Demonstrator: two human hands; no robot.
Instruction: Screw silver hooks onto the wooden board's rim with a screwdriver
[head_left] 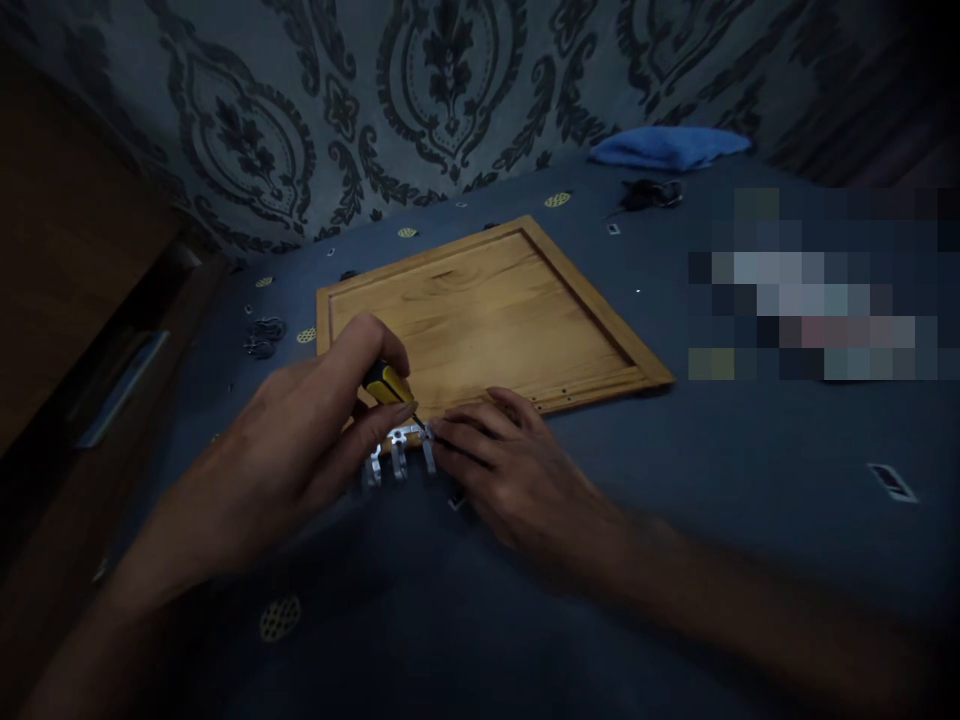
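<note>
My left hand is closed around the yellow and black handle of a screwdriver. Its thin shaft slants down to a silvery metal hinge at the near edge of a framed wooden panel. The hinge's arms stick out past that edge, over the cloth. From the other side my right hand reaches in, fingers bent and close together, with its fingertips against the hinge beside the screwdriver tip. Any screw under the tip is hidden. Small dark holes show along the panel's near edge, right of my right hand.
The panel lies on a dark blue patterned cloth. A blue folded cloth and a small dark bundle lie at the back right. Dark small items sit at left, near a wooden cabinet. An area at right is blurred out.
</note>
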